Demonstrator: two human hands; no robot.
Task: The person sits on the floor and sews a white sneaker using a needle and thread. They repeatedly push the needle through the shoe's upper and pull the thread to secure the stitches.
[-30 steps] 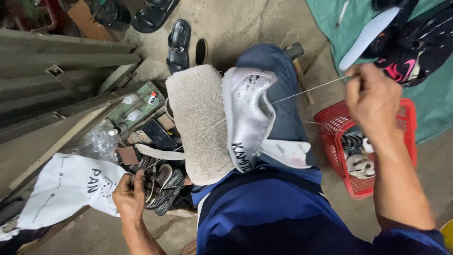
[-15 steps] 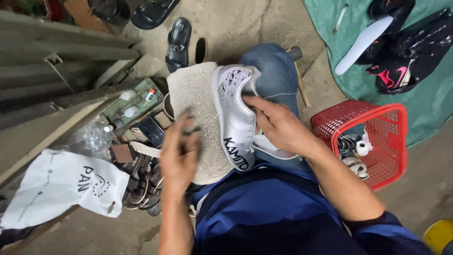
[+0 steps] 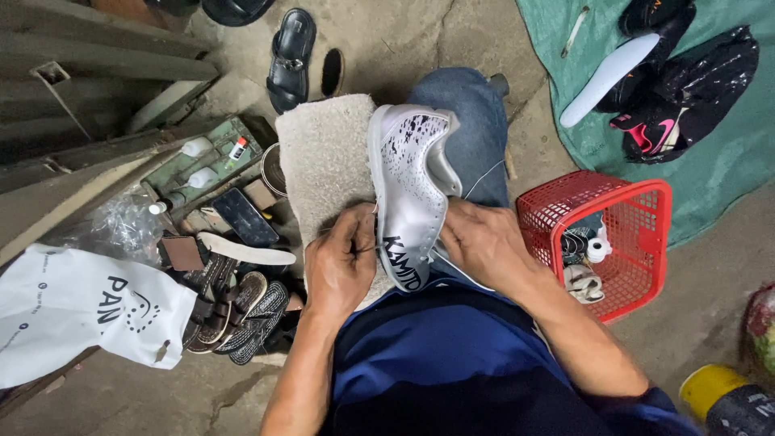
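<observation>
A silver sports shoe [image 3: 410, 182] with black speckles lies on its side across my lap, its sole against a beige pad [image 3: 321, 161] on my knee. My left hand [image 3: 343, 262] pinches at the sole edge near the heel, holding a thin needle or thread there. My right hand [image 3: 483, 242] grips the shoe's upper from the other side. A thin pale thread [image 3: 482, 178] runs from the shoe's opening over my jeans.
A red plastic basket [image 3: 638, 202] with spools stands right of my knee. Sandals [image 3: 234, 307], a white plastic bag [image 3: 77, 311] and a tool tray [image 3: 202, 165] lie left. A green mat [image 3: 718, 178] with an insole and dark shoes is far right.
My right hand, which was pulling thread out far to the right, has come back to the shoe. My left hand rose from the sandals to the sole edge.
</observation>
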